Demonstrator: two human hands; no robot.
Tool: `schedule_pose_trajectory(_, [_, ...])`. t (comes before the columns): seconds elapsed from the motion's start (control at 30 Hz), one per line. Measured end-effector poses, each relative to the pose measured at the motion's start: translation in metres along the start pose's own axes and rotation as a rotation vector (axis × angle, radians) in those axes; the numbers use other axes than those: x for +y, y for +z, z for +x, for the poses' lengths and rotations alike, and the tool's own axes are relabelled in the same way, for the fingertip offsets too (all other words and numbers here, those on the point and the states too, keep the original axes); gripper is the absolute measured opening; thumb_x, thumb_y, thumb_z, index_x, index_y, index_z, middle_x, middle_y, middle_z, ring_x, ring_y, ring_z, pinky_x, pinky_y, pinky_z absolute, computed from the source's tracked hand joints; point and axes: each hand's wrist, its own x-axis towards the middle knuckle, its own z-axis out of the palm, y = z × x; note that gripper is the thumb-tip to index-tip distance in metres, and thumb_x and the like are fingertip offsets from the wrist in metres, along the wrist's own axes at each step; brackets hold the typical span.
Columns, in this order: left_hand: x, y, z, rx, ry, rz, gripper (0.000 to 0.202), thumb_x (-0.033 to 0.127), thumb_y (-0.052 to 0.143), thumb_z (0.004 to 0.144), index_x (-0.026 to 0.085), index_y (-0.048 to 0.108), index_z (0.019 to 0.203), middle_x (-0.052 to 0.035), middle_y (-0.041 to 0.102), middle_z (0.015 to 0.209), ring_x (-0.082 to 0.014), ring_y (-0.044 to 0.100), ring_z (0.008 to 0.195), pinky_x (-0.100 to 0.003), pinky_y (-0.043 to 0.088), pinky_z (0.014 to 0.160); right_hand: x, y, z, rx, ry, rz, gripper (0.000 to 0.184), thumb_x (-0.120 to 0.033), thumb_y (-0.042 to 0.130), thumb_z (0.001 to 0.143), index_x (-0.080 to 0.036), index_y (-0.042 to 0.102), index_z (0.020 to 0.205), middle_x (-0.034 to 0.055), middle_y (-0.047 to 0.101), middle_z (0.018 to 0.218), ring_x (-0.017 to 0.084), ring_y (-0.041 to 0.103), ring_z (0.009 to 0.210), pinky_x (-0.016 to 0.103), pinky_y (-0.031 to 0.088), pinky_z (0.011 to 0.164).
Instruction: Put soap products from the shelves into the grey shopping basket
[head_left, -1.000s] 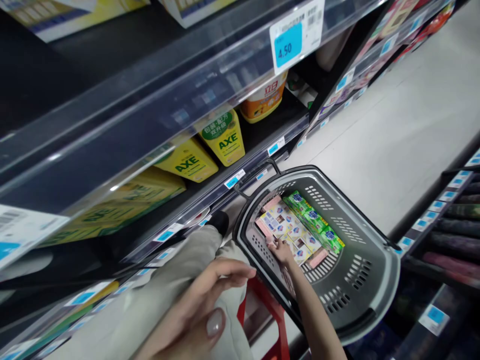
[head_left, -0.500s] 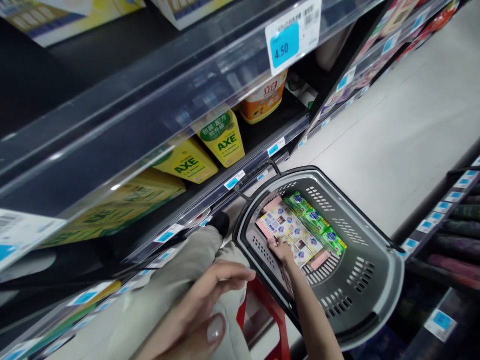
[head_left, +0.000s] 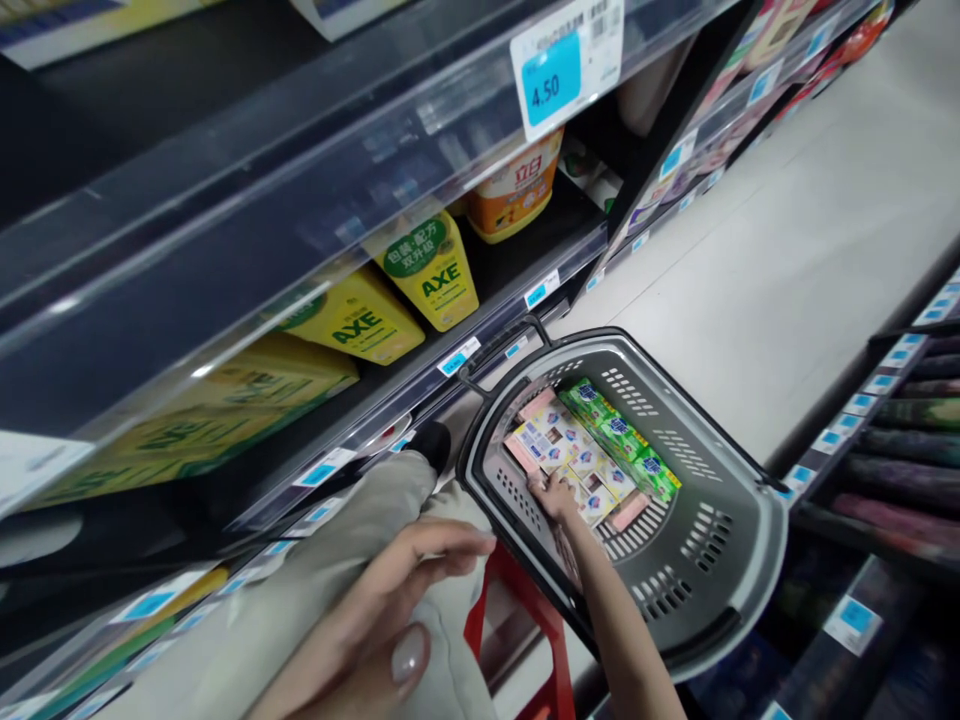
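A grey shopping basket with black trim stands on the floor. My right hand reaches down inside it, fingers spread against the near edge of several white, yellow and pink soap boxes. A row of green packs with blue logos lies beside those boxes. My left hand hovers over my leg, left of the basket, open and holding nothing. Its fingers stretch toward the basket rim, with the thumb apart.
Yellow AXE bottles and an orange-labelled bottle stand on the low shelf at left. A price tag hangs on the shelf edge above. A red strap-like frame is below the basket. Another shelf borders the aisle at right.
The view has shifted slightly, so most things sit a little further left. In the basket, my right hand's fingers have spread over the soap boxes. My left hand keeps its shape.
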Motion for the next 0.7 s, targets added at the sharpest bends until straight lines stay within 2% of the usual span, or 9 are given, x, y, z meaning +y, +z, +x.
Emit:
schedule_pose_trajectory(0.07, [-0.002, -0.001, 0.0, -0.021, 0.036, 0.022, 0.036, 0.06, 0.057, 0.085, 0.041, 0.068, 0.114, 0.003, 0.067, 0.114, -0.0213, 0.06, 0.111, -0.023, 0.046, 0.101, -0.001, 0.001, 0.0, 0.008, 0.005, 0.0, 0.076, -0.069, 0.037, 0.084, -0.015, 0.042, 0.136, 0.0228, 0.044, 0.14, 0.043, 0.038, 0.131, 0.057, 0.038, 0.098])
schedule_pose_trajectory(0.2, [-0.008, -0.007, 0.0, -0.024, 0.028, 0.032, 0.039, 0.059, 0.059, 0.085, 0.037, 0.069, 0.115, -0.0003, 0.066, 0.116, -0.0242, 0.059, 0.113, -0.028, 0.047, 0.102, 0.006, -0.002, 0.002, 0.016, -0.001, 0.058, 0.075, -0.07, 0.041, 0.083, -0.014, 0.046, 0.133, 0.0226, 0.046, 0.14, 0.042, 0.039, 0.131, 0.055, 0.037, 0.101])
schedule_pose_trajectory(0.27, [-0.015, -0.012, -0.001, -0.03, 0.013, 0.028, 0.042, 0.061, 0.06, 0.082, 0.037, 0.069, 0.115, -0.0013, 0.066, 0.116, -0.0266, 0.059, 0.112, -0.031, 0.048, 0.102, 0.021, -0.008, 0.004, 0.042, -0.023, 0.166, 0.066, -0.063, 0.035, 0.089, -0.012, 0.05, 0.129, 0.0204, 0.054, 0.134, 0.034, 0.047, 0.127, 0.046, 0.038, 0.103])
schedule_pose_trajectory(0.37, [-0.026, -0.022, -0.001, -0.088, -0.004, 0.014, 0.045, 0.064, 0.062, 0.08, 0.04, 0.068, 0.117, -0.0001, 0.066, 0.119, -0.0293, 0.058, 0.114, -0.035, 0.048, 0.102, 0.057, -0.017, 0.005, 0.13, -0.003, 0.275, 0.054, -0.043, 0.023, 0.096, -0.01, 0.054, 0.126, 0.0173, 0.062, 0.126, 0.023, 0.06, 0.114, 0.032, 0.044, 0.096])
schedule_pose_trajectory(0.43, [-0.031, -0.027, -0.002, -0.118, -0.01, 0.013, 0.047, 0.066, 0.061, 0.078, 0.042, 0.067, 0.118, 0.0009, 0.065, 0.121, -0.0304, 0.058, 0.115, -0.036, 0.048, 0.102, 0.079, -0.02, 0.003, 0.14, 0.024, 0.255, 0.047, -0.034, 0.028, 0.094, -0.01, 0.057, 0.122, 0.0157, 0.065, 0.121, 0.023, 0.063, 0.109, 0.031, 0.047, 0.09])
schedule_pose_trajectory(0.5, [-0.033, -0.027, -0.004, -0.098, -0.006, 0.024, 0.048, 0.067, 0.058, 0.079, 0.041, 0.067, 0.118, 0.0001, 0.065, 0.12, -0.0311, 0.058, 0.114, -0.036, 0.048, 0.101, 0.093, -0.019, 0.0, 0.101, 0.008, 0.231, 0.041, -0.03, 0.035, 0.092, -0.013, 0.063, 0.117, 0.0128, 0.068, 0.117, 0.024, 0.063, 0.109, 0.03, 0.048, 0.088])
schedule_pose_trajectory(0.6, [-0.033, -0.024, -0.005, -0.061, 0.003, 0.032, 0.049, 0.067, 0.056, 0.08, 0.039, 0.068, 0.118, -0.0027, 0.067, 0.116, -0.0309, 0.058, 0.112, -0.035, 0.05, 0.099, 0.094, -0.014, 0.0, 0.103, -0.065, 0.183, 0.041, -0.027, 0.037, 0.092, -0.015, 0.063, 0.12, 0.0113, 0.065, 0.125, 0.023, 0.059, 0.118, 0.028, 0.045, 0.093])
schedule_pose_trajectory(0.7, [-0.037, -0.022, 0.001, -0.028, -0.016, 0.002, 0.047, 0.064, 0.067, 0.073, 0.036, 0.072, 0.11, -0.0043, 0.069, 0.109, -0.0299, 0.061, 0.105, -0.034, 0.053, 0.095, 0.08, -0.011, 0.004, 0.16, -0.137, 0.081, 0.043, -0.025, 0.036, 0.093, -0.014, 0.059, 0.127, 0.013, 0.062, 0.13, 0.022, 0.057, 0.119, 0.028, 0.041, 0.098])
